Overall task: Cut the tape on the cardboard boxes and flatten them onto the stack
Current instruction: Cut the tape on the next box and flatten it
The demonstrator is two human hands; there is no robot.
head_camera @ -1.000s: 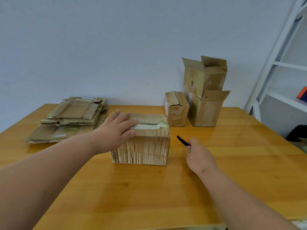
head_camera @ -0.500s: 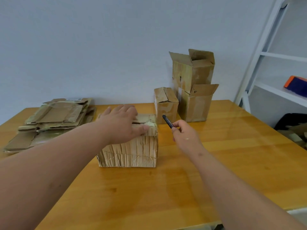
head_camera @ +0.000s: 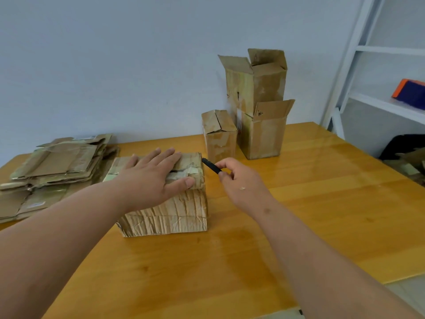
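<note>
The crumpled taped box [head_camera: 165,203] sits mid-table [head_camera: 322,215], the left hand [head_camera: 151,178] pressing flat on its top. The right hand [head_camera: 241,180] pinches a black cutter [head_camera: 210,166] beside its right edge. Flattened stack [head_camera: 53,166] lies left; three boxes [head_camera: 259,107] stand behind, contents hidden.

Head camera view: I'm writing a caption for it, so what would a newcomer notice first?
The crumpled taped box at mid-table, with the left hand pressing flat on its top. Right beside it, the right hand aims a black cutter at the box's top edge. Flattened cardboard is stacked far left.
</note>
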